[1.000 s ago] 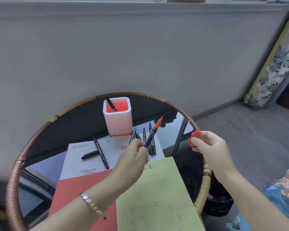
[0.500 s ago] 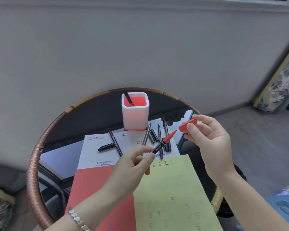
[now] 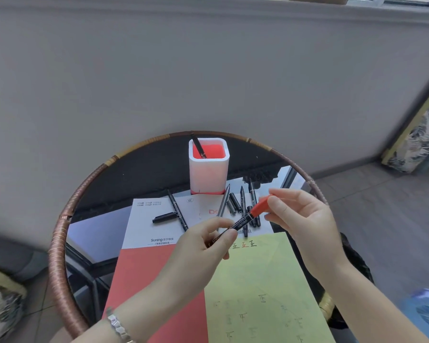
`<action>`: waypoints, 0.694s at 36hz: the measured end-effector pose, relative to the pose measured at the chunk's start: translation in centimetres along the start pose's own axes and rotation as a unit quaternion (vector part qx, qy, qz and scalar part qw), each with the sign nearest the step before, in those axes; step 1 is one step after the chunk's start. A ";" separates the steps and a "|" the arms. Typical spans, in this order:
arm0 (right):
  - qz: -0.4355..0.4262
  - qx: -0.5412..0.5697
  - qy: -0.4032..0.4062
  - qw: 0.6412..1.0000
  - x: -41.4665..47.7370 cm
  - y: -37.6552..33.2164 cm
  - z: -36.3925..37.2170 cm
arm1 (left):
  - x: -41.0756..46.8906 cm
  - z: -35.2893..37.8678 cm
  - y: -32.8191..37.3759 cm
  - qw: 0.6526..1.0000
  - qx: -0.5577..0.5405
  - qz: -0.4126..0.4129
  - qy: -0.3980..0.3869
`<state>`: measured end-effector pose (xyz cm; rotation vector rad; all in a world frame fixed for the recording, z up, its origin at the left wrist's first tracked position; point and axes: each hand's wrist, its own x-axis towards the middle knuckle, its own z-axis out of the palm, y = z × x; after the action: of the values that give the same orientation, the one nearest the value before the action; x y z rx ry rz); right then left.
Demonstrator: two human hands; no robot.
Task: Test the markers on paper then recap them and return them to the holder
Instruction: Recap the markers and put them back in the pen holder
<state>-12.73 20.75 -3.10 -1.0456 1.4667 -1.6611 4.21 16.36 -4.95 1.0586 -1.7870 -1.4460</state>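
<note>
Your left hand (image 3: pixel 203 246) pinches the black marker (image 3: pixel 238 224) by its barrel, just in front of the white holder (image 3: pixel 208 174), nearer you; your right hand (image 3: pixel 305 219) pinches the red cap (image 3: pixel 260 207) against the marker's tip

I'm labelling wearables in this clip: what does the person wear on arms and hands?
A silver link bracelet on the left wrist. Both forearms are bare, no sleeves in view. No rings or gloves show on the left hand or right hand.
</note>
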 end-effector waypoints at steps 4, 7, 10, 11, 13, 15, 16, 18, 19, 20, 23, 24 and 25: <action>-0.010 0.001 0.002 1.000 -0.2 -0.2 0.0 | 0.0 0.2 0.3 1.000 -0.011 0.012 0.008; -0.014 0.015 0.000 1.000 -0.1 -0.5 -0.1 | 0.1 0.4 0.6 0.999 -0.040 0.006 0.006; -0.017 0.036 0.001 0.999 0.0 -0.6 -0.4 | 0.5 0.4 1.2 0.997 -0.074 -0.013 -0.011; -0.021 0.045 -0.001 0.999 0.0 -0.7 -0.5 | 0.6 0.4 1.4 0.995 -0.088 -0.026 -0.026; -0.032 0.062 -0.016 0.997 0.0 -0.9 -0.7 | 0.7 0.4 1.7 0.987 -0.132 -0.066 -0.071; -0.044 0.071 -0.032 0.996 0.2 -1.1 -1.1 | 0.7 0.4 2.1 0.967 -0.190 -0.113 -0.131; -0.051 0.070 -0.040 0.995 0.2 -1.2 -1.2 | 0.7 0.5 2.3 0.953 -0.219 -0.133 -0.162; -0.063 0.066 -0.055 0.994 0.4 -1.6 -1.4 | 0.8 0.4 2.5 0.925 -0.269 -0.164 -0.214; -0.067 0.067 -0.062 0.994 0.4 -1.8 -1.5 | 0.8 0.4 2.6 0.914 -0.283 -0.173 -0.235; -0.068 0.068 -0.067 0.993 0.4 -1.9 -1.5 | 0.9 0.3 2.6 0.906 -0.290 -0.177 -0.251; -0.057 0.053 -0.069 0.995 0.2 -1.7 -1.6 | 1.1 0.2 2.3 0.924 -0.244 -0.159 -0.248; -0.051 0.038 -0.068 0.996 0.1 -1.4 -1.4 | 1.2 0.3 2.2 0.944 -0.192 -0.132 -0.233; -0.041 0.027 -0.069 0.996 0.0 -1.1 -1.3 | 1.4 0.4 1.8 0.965 -0.122 -0.095 -0.211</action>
<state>-13.81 21.50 -2.05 -1.1801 1.2980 -1.6405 2.82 15.51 -3.33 0.8561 -1.7541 -2.0782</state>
